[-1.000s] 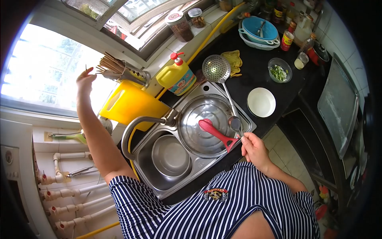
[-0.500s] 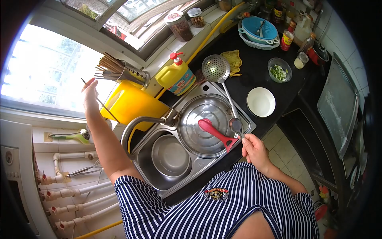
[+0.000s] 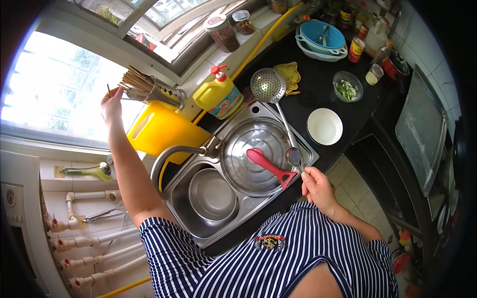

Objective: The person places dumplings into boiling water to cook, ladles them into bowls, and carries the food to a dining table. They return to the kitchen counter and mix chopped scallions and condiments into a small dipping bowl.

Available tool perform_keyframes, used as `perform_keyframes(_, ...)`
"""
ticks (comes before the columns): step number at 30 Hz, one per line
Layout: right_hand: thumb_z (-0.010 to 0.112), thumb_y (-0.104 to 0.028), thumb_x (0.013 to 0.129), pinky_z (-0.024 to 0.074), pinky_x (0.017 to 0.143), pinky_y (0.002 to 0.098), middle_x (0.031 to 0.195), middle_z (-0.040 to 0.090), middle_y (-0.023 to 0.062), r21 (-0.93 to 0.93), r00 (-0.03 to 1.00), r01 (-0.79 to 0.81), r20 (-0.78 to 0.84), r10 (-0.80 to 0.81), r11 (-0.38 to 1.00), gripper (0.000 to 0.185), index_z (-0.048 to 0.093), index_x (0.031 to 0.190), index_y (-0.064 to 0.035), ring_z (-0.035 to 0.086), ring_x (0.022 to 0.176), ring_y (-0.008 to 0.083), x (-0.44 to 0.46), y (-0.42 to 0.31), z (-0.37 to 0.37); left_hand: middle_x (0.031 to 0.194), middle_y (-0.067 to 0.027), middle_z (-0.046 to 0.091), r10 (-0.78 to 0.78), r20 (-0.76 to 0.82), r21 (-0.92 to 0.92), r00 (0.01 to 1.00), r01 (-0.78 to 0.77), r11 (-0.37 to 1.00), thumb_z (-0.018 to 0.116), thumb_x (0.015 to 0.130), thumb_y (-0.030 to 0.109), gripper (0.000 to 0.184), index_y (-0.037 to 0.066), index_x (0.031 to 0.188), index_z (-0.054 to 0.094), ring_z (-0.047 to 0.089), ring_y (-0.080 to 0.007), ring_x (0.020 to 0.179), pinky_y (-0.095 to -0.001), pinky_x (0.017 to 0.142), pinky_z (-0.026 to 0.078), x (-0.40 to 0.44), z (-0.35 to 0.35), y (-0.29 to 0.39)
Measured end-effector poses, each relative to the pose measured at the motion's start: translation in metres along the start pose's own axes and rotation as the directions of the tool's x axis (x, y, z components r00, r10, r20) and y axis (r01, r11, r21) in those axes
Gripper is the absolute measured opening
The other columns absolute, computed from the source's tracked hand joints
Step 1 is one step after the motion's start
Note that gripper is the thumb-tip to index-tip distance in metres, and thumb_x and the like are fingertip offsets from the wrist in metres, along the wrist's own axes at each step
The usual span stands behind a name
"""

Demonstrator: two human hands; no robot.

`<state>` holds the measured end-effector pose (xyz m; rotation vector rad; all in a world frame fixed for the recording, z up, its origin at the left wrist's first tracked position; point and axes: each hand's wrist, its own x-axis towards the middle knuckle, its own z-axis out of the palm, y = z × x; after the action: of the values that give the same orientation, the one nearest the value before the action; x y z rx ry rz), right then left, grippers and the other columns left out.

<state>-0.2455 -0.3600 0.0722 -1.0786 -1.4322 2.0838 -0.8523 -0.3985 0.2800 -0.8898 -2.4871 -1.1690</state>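
My left hand (image 3: 112, 105) is raised at the upper left, in front of the bright window. Its fingers pinch a dark chopstick (image 3: 109, 89); only a short end shows clearly above them. Just right of that hand, a metal utensil holder (image 3: 166, 93) leans with several wooden chopsticks (image 3: 136, 79) sticking out. Over the front right edge of the sink, my right hand (image 3: 318, 187) grips a metal spoon (image 3: 293, 157) by its handle, bowl pointing away from me. Beneath the spoon lies a large pan lid (image 3: 238, 154) with a red handle-like tool (image 3: 271, 166) over it.
The sink (image 3: 183, 211) holds a metal basin (image 3: 213, 196) under the faucet (image 3: 169, 151). Yellow board (image 3: 169, 130), soap bottle (image 3: 218, 97) and skimmer (image 3: 269, 85) are behind. A white bowl (image 3: 324, 126) and glass bowl of chopped greens (image 3: 347, 88) stand on the black counter.
My left hand has moved slightly up and right, nearer the utensil holder. The chopstick's long lower part, earlier slanting down across the yellow board, no longer shows. My right hand stays with the spoon.
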Motion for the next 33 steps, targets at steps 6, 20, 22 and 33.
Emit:
perform_keyframes(6,0.046,-0.019,0.102,0.0355,0.039,0.02,0.062,0.053,0.0012,-0.001,1.0,-0.002,0.006,0.002,1.0,0.024,0.059,0.112,-0.0015,0.043,0.042,0.0048,0.0,0.003,-0.002,0.084,-0.0021,0.067,-0.208,0.207,-0.571,0.956,0.291,0.768,0.073,0.086,0.039,0.05,0.006,0.121,0.06,0.036,-0.0002,0.048,-0.0151,0.041,0.027,-0.059,0.017,0.065)
perform_keyframes(20,0.046,-0.02,0.102,0.0353,0.04,0.02,0.061,0.053,0.001,-0.002,1.0,-0.023,-0.005,0.023,1.0,0.025,0.059,0.113,-0.0016,0.043,0.042,0.005,-0.001,0.0,-0.004,0.11,-0.0186,0.067,0.232,-0.385,0.14,0.893,-0.192,0.971,0.031,0.102,0.049,0.058,0.003,0.107,0.066,0.06,-0.0295,0.108,-0.0461,0.093,0.045,-0.012,0.0,0.104)
perform_keyframes(22,0.046,-0.02,0.102,0.0354,0.04,0.0199,0.061,0.053,0.001,-0.008,1.0,-0.023,-0.011,0.023,1.0,0.025,0.059,0.113,-0.0017,0.043,0.042,0.005,0.001,0.0,-0.005,0.079,-0.0123,0.062,0.036,-0.351,-0.248,0.936,-0.13,0.96,0.038,0.102,0.044,0.049,0.002,0.096,0.062,0.06,-0.0188,0.067,-0.0363,0.068,0.051,-0.02,-0.019,0.148)
perform_keyframes(33,0.045,-0.02,0.102,0.0348,0.04,0.02,0.062,0.053,0.0011,0.03,0.997,-0.018,-0.077,0.02,0.999,0.024,0.058,0.112,-0.0018,0.042,0.042,0.0051,-0.007,0.005,-0.007,0.054,0.004,0.046,-0.215,0.056,-0.231,0.975,0.222,0.947,0.074,0.079,0.021,0.013,0.01,0.078,0.067,0.036,-0.0071,0.04,-0.0248,0.037,0.024,0.08,0.072,-0.004)
